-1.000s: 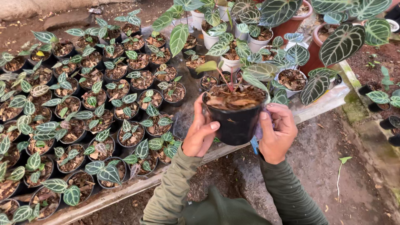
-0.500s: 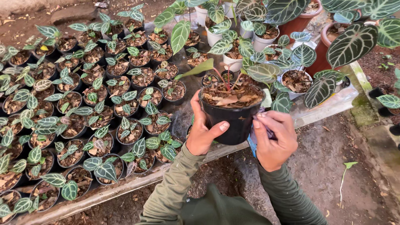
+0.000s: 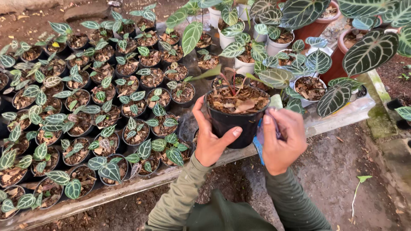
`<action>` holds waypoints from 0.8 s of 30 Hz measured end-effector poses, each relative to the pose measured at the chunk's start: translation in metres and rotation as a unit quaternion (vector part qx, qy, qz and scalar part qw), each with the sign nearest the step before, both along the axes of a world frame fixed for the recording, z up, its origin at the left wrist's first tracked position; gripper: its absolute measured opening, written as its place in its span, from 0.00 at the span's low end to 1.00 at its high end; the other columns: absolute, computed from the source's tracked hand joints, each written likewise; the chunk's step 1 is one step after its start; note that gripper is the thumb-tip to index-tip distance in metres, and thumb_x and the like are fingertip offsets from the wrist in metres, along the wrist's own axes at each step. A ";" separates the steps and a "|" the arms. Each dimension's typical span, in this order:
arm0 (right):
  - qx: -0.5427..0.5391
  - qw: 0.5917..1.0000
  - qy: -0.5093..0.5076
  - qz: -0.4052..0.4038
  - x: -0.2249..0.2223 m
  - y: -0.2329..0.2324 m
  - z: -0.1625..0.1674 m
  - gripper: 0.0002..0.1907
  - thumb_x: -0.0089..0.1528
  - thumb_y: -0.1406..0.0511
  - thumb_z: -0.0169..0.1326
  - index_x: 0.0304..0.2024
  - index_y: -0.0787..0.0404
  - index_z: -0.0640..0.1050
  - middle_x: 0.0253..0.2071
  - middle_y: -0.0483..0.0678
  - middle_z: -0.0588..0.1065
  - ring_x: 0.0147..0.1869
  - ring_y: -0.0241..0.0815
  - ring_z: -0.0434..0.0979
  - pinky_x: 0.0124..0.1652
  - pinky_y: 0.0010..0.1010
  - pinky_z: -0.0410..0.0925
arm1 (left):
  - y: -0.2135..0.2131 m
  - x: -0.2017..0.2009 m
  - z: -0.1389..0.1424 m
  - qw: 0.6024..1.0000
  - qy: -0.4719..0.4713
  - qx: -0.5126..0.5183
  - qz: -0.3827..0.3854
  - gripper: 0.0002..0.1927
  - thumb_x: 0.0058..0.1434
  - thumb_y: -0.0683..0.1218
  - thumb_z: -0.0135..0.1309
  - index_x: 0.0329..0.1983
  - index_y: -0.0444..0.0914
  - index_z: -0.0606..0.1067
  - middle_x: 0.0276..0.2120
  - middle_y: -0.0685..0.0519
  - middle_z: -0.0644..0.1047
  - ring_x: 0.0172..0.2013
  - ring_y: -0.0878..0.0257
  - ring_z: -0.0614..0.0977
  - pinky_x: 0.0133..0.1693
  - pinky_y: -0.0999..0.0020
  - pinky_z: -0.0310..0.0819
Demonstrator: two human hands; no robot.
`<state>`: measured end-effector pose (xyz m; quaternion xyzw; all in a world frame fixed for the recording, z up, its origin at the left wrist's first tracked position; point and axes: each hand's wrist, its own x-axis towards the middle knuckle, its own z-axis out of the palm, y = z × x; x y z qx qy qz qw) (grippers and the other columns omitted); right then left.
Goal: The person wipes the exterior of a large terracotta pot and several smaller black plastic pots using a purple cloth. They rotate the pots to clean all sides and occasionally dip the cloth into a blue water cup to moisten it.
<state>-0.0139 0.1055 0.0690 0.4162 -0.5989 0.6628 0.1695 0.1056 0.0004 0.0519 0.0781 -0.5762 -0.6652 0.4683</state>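
1. Black pot (image 3: 234, 124) had sunk lower and nearer the bench's front edge (image 3: 141, 182) than half a second earlier.
2. Left hand (image 3: 209, 139) clasped its wall; right hand (image 3: 280, 139) pressed the opposite side, also pinching something blue (unclear).
3. Handling: likely light, thin-walled, leaves fragile; grip the sides.

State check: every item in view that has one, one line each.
black pot: held up, upright, filled with bark mix
left hand: gripping the pot's side
right hand: on the pot's other side, also holding a blue item
small potted seedlings: upright, in rows
white pots: upright, planted
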 end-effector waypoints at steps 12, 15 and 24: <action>0.037 0.996 0.079 -0.036 0.006 0.012 0.012 0.09 0.64 0.76 0.64 0.46 0.66 0.81 0.45 0.50 0.77 0.42 0.42 0.78 0.42 0.28 0.71 | 0.016 -0.004 0.002 0.996 -0.013 -0.034 0.085 0.55 0.56 0.40 0.69 0.74 0.38 0.42 0.65 0.40 0.65 0.63 0.54 0.73 0.65 0.59 0.71; 0.043 0.996 0.057 -0.053 0.004 0.014 0.011 0.09 0.65 0.76 0.64 0.47 0.66 0.81 0.46 0.50 0.77 0.43 0.41 0.78 0.42 0.27 0.70 | 0.019 -0.005 0.002 0.995 -0.028 -0.040 0.082 0.55 0.56 0.40 0.69 0.74 0.38 0.42 0.64 0.41 0.66 0.62 0.54 0.75 0.62 0.60 0.74; 0.032 0.996 0.088 0.015 0.007 0.020 0.010 0.10 0.61 0.76 0.65 0.45 0.65 0.81 0.43 0.49 0.77 0.44 0.41 0.79 0.45 0.28 0.72 | 0.016 -0.004 0.000 0.997 -0.023 -0.034 0.065 0.53 0.57 0.38 0.68 0.74 0.39 0.43 0.64 0.42 0.66 0.62 0.55 0.74 0.63 0.60 0.73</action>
